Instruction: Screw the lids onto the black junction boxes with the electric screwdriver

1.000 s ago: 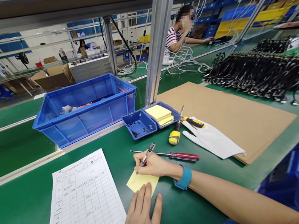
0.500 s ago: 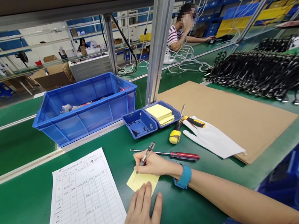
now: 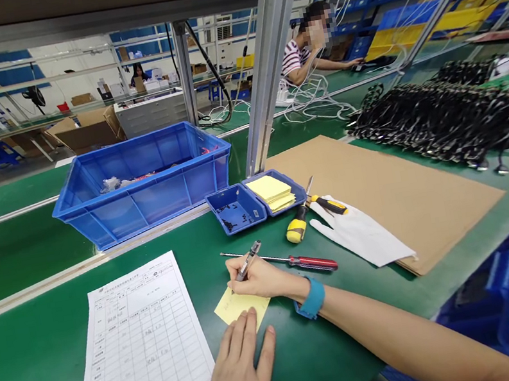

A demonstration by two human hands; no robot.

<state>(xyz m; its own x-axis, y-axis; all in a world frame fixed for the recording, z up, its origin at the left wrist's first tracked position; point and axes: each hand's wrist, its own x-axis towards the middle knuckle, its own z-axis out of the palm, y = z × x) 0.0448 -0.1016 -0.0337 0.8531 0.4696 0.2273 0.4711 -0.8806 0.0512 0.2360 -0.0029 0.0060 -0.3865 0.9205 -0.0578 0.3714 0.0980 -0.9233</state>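
My right hand (image 3: 259, 279) is closed around a pen (image 3: 248, 261), whose tip rests on a yellow sticky note (image 3: 237, 304) on the green table. A blue band sits on that wrist. My left hand (image 3: 240, 380) lies flat with fingers stretched out, its fingertips pressing the near edge of the note. A printed form sheet (image 3: 143, 355) lies just left of the note.
A red-handled screwdriver (image 3: 306, 263), a yellow-handled screwdriver (image 3: 298, 227) and a white glove (image 3: 359, 234) lie behind my right hand. Two small blue trays (image 3: 256, 200) hold screws and yellow notes. A big blue crate (image 3: 143, 180), cardboard sheet (image 3: 386, 191) and black cables (image 3: 447, 119) stand farther back. A person sits beyond.
Almost nothing has changed; the view has shifted slightly and both hands stay on the note with the pen tip at its upper left corner.
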